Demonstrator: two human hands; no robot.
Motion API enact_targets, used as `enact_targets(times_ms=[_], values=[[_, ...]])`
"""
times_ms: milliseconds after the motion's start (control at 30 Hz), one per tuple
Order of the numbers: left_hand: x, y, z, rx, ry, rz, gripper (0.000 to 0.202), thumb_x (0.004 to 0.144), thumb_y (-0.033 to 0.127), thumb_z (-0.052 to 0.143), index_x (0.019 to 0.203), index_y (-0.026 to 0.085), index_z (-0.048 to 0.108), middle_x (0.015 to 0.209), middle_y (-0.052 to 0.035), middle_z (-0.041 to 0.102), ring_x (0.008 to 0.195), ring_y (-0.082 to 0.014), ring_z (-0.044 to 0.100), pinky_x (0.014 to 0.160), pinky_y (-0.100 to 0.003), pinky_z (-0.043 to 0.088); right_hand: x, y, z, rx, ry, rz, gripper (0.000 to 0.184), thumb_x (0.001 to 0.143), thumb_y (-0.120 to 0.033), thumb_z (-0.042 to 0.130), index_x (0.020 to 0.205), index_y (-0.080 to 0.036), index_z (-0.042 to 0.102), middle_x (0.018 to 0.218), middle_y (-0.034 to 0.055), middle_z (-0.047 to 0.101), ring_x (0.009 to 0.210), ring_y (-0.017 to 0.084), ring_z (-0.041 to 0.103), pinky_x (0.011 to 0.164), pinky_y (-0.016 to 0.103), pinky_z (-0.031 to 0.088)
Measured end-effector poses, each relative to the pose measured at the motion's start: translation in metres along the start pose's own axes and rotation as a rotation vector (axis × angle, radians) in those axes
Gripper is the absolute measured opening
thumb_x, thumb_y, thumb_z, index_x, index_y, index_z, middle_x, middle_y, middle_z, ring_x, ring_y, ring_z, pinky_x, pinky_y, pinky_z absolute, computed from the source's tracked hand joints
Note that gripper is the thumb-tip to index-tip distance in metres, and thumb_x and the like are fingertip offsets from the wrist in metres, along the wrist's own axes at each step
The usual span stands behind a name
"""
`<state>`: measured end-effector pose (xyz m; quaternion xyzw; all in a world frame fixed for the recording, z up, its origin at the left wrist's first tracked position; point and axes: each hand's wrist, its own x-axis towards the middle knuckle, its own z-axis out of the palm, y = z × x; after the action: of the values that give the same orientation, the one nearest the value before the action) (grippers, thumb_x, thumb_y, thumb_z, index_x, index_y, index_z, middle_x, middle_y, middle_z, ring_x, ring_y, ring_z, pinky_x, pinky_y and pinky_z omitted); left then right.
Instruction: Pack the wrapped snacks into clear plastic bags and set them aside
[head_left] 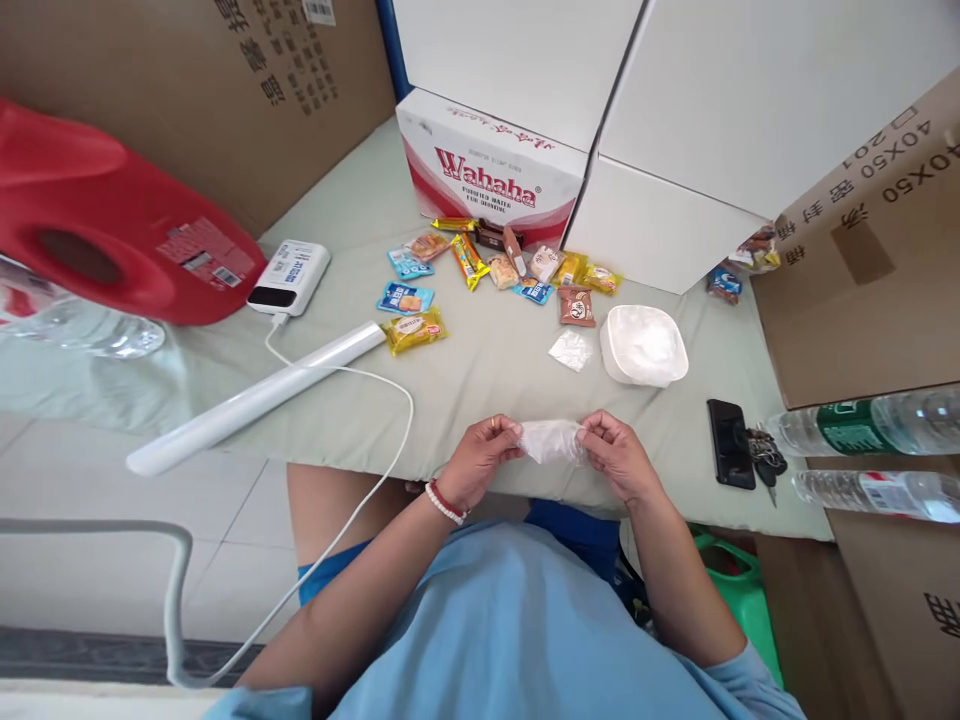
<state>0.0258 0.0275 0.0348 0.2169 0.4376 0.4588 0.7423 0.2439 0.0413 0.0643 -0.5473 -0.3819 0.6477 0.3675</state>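
My left hand (480, 458) and my right hand (615, 452) both pinch a small clear plastic bag (551, 440) between them, just above the near edge of the pale green table (495, 380). Each hand grips one end of the bag with closed fingers. A white beaded bracelet circles my left wrist. A second crumpled clear bag (571, 350) lies flat on the table beyond my hands, beside a white rounded stack of bags (643, 345).
Several wrapped snacks (495, 272) lie scattered before a Wahaha box (487, 170). A white tube (255, 398), power bank (289, 277) with cable, and red jug (112, 220) sit left. Phone (730, 442), keys (765, 455) and water bottles (862, 425) sit right, by cardboard boxes.
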Motion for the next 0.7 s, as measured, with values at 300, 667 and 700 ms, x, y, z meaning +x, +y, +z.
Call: enact_targets(times_ms=[300,667,700], values=[[-0.003,0.008,-0.007,-0.127,0.077,0.035,0.050,0.067,0.051,0.092,0.075,0.019,0.054,0.057,0.0099,0.047,0.046,-0.0026,0.037,0.044,-0.016,0.032,-0.001,-0.004,-0.004,0.167,-0.102,0.146,0.042,0.069,-0.047,0.088,0.084,-0.022,0.057,0.058,-0.0113,0.039,0.045,0.004,0.015,0.041,0.019,0.013],[-0.007,0.003,-0.010,0.020,-0.130,-0.054,0.062,0.061,0.031,0.096,0.114,0.021,0.066,0.097,0.0001,0.067,0.079,-0.0084,0.062,0.070,-0.019,0.049,0.004,0.006,-0.013,0.107,0.170,-0.107,0.039,0.069,-0.051,0.088,0.084,-0.022,0.066,0.068,-0.0052,0.055,0.048,0.005,0.027,0.044,0.022,0.020],[-0.007,0.000,-0.008,0.057,-0.163,-0.065,0.064,0.060,0.030,0.097,0.116,0.020,0.066,0.101,-0.0020,0.069,0.087,-0.0114,0.064,0.076,-0.021,0.050,0.003,0.005,-0.013,0.135,0.158,-0.085,0.040,0.068,-0.051,0.088,0.084,-0.022,0.066,0.068,-0.0051,0.055,0.047,0.005,0.026,0.043,0.022,0.019]])
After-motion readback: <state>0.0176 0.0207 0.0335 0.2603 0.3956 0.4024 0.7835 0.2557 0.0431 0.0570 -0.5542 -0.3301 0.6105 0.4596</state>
